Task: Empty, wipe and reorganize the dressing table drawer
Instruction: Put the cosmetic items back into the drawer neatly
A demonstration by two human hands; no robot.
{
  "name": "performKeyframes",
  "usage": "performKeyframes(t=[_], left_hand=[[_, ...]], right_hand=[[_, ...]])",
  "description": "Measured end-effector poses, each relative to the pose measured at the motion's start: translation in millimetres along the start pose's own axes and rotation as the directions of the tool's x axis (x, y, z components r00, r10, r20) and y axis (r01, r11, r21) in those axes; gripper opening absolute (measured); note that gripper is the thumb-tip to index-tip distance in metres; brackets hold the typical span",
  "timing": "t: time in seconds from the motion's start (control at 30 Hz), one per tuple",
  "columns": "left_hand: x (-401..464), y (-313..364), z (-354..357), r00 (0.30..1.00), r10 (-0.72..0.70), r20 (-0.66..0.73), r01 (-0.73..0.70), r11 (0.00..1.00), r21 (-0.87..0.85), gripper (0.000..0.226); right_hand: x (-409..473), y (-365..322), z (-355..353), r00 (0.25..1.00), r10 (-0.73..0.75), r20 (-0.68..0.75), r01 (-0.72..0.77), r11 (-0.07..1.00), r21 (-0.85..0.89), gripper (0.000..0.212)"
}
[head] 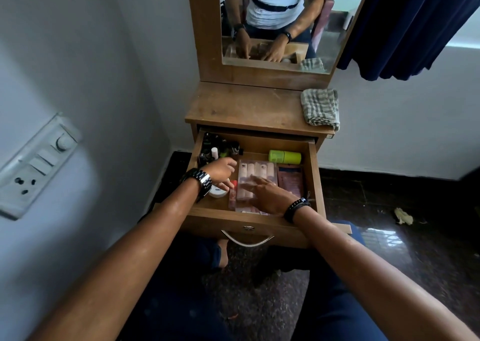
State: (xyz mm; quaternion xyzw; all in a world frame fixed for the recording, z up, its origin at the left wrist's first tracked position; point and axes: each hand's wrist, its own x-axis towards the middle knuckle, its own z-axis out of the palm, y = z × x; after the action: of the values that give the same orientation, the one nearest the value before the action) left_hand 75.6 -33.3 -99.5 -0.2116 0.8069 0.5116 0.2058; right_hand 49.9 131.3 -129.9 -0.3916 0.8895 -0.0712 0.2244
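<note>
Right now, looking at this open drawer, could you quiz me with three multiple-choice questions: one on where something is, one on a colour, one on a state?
1. Where does the checked cloth lie?
A. in the drawer
B. on the tabletop's right side
C. on the floor

2. What colour is the bottle lying at the back right of the drawer?
A. green
B. red
C. blue

3. What state is the drawer in?
A. shut
B. pulled out and empty
C. pulled out with things inside

Answers:
1. B, the folded cloth sits on the wooden top below the mirror.
2. A, its body and cap are bright green.
3. C, the left hand and right hand reach in among bottles, a white jar and a clear pack.
</note>
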Motion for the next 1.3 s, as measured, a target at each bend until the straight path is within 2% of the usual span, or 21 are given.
performKeyframes(t=[0.17, 0.37, 0.53, 0.67, 0.9, 1.1, 1.3], left_hand=[[-5.6, -2.9, -8.8, 0.999, -0.022, -0.046, 0.02, 0.999, -0.028, 0.044], [-15.9, -11.3, -12.9, 0.996, -0.055, -0.064, 0.058, 0.997, 0.05, 0.039], [-22.3, -19.2, -10.8, 0.997, -0.016, -0.08, 0.036, 0.967, 0.254, 0.043], [-23.4, -25.2, -5.9, 0.999, -0.042, -0.018, 0.045, 0.932, 0.359, 0.053], [-30.1, -21.5, -1.2, 0.999, -0.045, -0.018, 0.047, 0.837, 0.546, 0.051], [-33.8, -21.7, -0.3, 0.999, -0.051, 0.005, 0.037, 0.775, 0.631, 0.052], [-45.4, -14.0, 6.8, 0.999, -0.021, -0.034, 0.039, 0.722, 0.69, 0.047]], right_hand=[[9.1, -11.9, -2.5, 0.998, -0.036, -0.043, 0.032, 0.995, -0.096, 0.065], [22.7, -28.7, -0.1, 0.991, -0.054, -0.119, 0.03, 0.981, -0.19, 0.073], [32.0, -29.2, 2.9, 0.981, -0.104, -0.164, 0.063, 0.969, -0.238, 0.063], [37.2, -22.9, 0.6, 0.974, -0.1, -0.202, 0.056, 0.975, -0.214, 0.053], [50.4, -18.1, -2.8, 0.952, -0.031, -0.306, -0.008, 0.992, -0.126, 0.026], [55.9, -20.7, -1.6, 0.921, 0.028, -0.389, -0.046, 0.998, -0.037, 0.028], [53.8, -16.6, -5.9, 0.94, 0.003, -0.34, -0.004, 1.0, -0.004, 0.028]])
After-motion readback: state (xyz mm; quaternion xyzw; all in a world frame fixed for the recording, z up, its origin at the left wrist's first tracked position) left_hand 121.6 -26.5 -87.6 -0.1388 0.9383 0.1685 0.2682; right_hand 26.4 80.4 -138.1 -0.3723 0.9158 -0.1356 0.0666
